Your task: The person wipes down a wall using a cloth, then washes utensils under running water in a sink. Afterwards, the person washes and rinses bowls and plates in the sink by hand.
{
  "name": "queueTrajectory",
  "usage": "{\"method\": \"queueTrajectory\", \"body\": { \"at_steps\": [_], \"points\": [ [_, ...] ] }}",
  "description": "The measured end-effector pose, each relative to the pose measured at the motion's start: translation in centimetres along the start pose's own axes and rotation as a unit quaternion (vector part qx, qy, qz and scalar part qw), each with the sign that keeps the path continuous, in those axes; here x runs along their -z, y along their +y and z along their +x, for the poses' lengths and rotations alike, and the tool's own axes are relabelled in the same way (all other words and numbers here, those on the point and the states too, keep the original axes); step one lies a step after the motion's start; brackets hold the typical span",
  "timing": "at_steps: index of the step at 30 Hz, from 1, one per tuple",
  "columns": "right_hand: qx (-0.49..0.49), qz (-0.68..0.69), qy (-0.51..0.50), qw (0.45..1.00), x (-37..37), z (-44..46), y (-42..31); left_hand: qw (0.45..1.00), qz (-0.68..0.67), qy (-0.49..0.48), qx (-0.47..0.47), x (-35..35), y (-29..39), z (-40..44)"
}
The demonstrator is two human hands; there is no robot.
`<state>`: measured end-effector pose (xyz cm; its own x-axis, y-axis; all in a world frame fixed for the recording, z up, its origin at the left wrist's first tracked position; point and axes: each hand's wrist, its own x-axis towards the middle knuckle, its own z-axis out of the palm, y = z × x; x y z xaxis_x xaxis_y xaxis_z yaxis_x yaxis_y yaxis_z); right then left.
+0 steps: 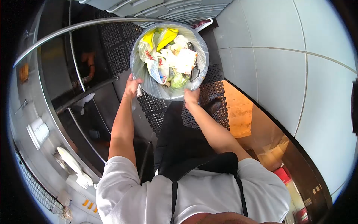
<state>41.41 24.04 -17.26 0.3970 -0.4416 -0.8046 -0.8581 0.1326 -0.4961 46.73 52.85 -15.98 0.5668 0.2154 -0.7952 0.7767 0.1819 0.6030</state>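
In the head view a round trash bin point(147, 84) lined with a clear plastic bag stands in front of me. My left hand point(132, 86) is closed on its near left rim, with a bit of whitish liner bunched beside the fingers. My right hand point(191, 96) grips the near right rim. Inside lie a printed plastic bag point(157, 69), a yellow wrapper point(167, 39), crumpled white paper point(183, 59) and some pale green leafy scraps point(179, 80). The undersides of my fingers are hidden by the rim.
A perforated black rubber mat point(154, 112) covers the floor. Grey plastic crates point(156, 10) are stacked beyond the bin. A tiled wall point(276, 71) rises on the right, with cardboard point(238, 112) below it. Along the left runs a steel counter point(48, 149) with a metal rail point(74, 27).
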Motion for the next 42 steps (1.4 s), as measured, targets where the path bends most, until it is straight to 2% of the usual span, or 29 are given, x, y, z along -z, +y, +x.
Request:
{"method": "queueTrajectory", "body": {
  "at_steps": [6, 8, 9, 10, 11, 12, 13, 14, 15, 16, 17, 18, 19, 20, 21, 22, 23, 24, 26, 27, 28, 30, 32, 34, 35, 36, 38, 39, 42],
  "points": [
    [0.078, -0.021, 0.006, 0.997, 1.7, 1.5, -1.6, 0.997, -0.063, -0.027, 0.022, -0.7, -1.1, -1.4],
    [0.089, -0.041, 0.020, 0.995, 3.1, 1.5, -3.5, 0.997, -0.072, -0.004, 0.028, -2.2, -2.0, -1.5],
    [0.083, -0.030, 0.012, 0.996, 4.6, 2.8, -4.8, 0.998, -0.064, -0.022, 0.020, -4.1, -2.5, -0.9],
    [0.044, -0.090, 0.031, 0.994, 7.0, 2.2, -8.0, 0.998, -0.041, -0.049, 0.012, -7.1, -2.4, -1.1],
    [0.120, -0.066, 0.059, 0.989, 8.6, 9.4, -2.3, 0.996, -0.034, -0.078, -0.031, -9.2, -1.6, -2.0],
    [0.049, 0.034, 0.025, 0.998, 10.1, 7.3, -5.0, 0.991, -0.029, -0.107, -0.073, -10.7, -1.1, -2.5],
    [0.082, 0.042, -0.013, 0.996, 12.0, 10.1, -3.9, 0.990, 0.015, -0.110, -0.084, -11.7, -0.9, -1.9],
    [0.037, 0.025, 0.003, 0.999, 13.4, 9.1, -6.0, 0.987, 0.059, -0.112, -0.094, -12.2, -0.5, -1.0],
    [0.017, 0.048, -0.018, 0.999, 14.8, 9.7, -6.8, 0.979, 0.041, -0.194, -0.049, -11.8, 2.3, -0.8],
    [-0.004, 0.071, -0.037, 0.997, 15.8, 9.9, -7.5, 0.971, 0.055, -0.228, -0.054, -11.4, 4.0, 0.3],
    [-0.006, 0.038, -0.053, 0.998, 15.9, 9.1, -8.2, 0.971, 0.128, -0.181, -0.086, -11.0, 6.0, 1.3],
    [-0.008, 0.005, -0.070, 0.998, 16.0, 8.0, -9.2, 0.982, 0.097, -0.125, -0.101, -10.8, 9.4, 0.9],
    [-0.009, -0.028, -0.087, 0.996, 16.1, 7.0, -10.1, 0.979, 0.069, -0.071, -0.177, -9.4, 10.4, 4.0],
    [-0.012, -0.038, -0.076, 0.996, 16.1, 6.5, -10.5, 0.962, -0.036, 0.016, -0.270, -8.1, 12.9, 4.8],
    [-0.015, -0.045, -0.065, 0.997, 16.0, 6.1, -10.4, 0.937, -0.187, 0.004, -0.296, -6.6, 15.7, 4.6],
    [-0.020, -0.050, -0.054, 0.997, 15.8, 5.8, -10.0, 0.950, -0.227, 0.029, -0.212, -4.3, 17.8, 4.9],
    [-0.006, -0.054, -0.016, 0.998, 15.3, 5.3, -9.5, 0.943, -0.268, -0.021, -0.198, -1.5, 19.4, 5.6],
    [-0.014, -0.046, -0.009, 0.999, 15.1, 4.7, -9.4, 0.924, -0.339, 0.096, -0.150, 0.0, 19.7, 8.5],
    [-0.031, -0.033, -0.001, 0.999, 14.4, 3.8, -9.0, 0.918, -0.320, 0.115, -0.204, 2.6, 19.8, 10.5],
    [-0.029, -0.030, -0.006, 0.999, 14.5, 4.2, -8.3, 0.933, -0.304, 0.006, -0.193, 5.5, 18.7, 14.5],
    [-0.013, -0.029, -0.007, 0.999, 14.6, 4.9, -8.6, 0.926, -0.327, 0.023, -0.189, 5.5, 19.1, 14.7],
    [0.004, -0.035, -0.008, 0.999, 14.7, 4.5, -8.4, 0.912, -0.368, 0.062, -0.169, 4.7, 19.2, 13.2],
    [0.020, -0.032, 0.000, 0.999, 14.2, 3.7, -9.6, 0.907, -0.361, 0.018, -0.218, 3.7, 18.9, 12.4],
    [0.006, -0.039, 0.010, 0.999, 14.0, 2.9, -10.3, 0.909, -0.324, -0.017, -0.263, 3.0, 18.5, 11.8],
    [0.005, -0.047, -0.008, 0.999, 14.5, 3.0, -9.6, 0.941, -0.229, 0.021, -0.248, 1.5, 19.4, 8.1],
    [0.007, -0.053, -0.025, 0.998, 15.2, 3.5, -8.5, 0.946, -0.142, 0.052, -0.287, -0.2, 20.1, 5.0],
    [-0.014, -0.062, -0.036, 0.997, 16.5, 2.3, -8.6, 0.899, -0.049, 0.086, -0.428, -3.0, 21.0, 1.4],
    [-0.025, -0.073, -0.032, 0.996, 17.2, 1.4, -8.3, 0.904, -0.124, 0.077, -0.401, -4.0, 22.1, -0.2],
    [-0.018, -0.082, -0.034, 0.996, 19.8, -1.0, -7.3, 0.852, -0.093, 0.093, -0.506, -5.5, 27.1, -3.9]
  ]
}}
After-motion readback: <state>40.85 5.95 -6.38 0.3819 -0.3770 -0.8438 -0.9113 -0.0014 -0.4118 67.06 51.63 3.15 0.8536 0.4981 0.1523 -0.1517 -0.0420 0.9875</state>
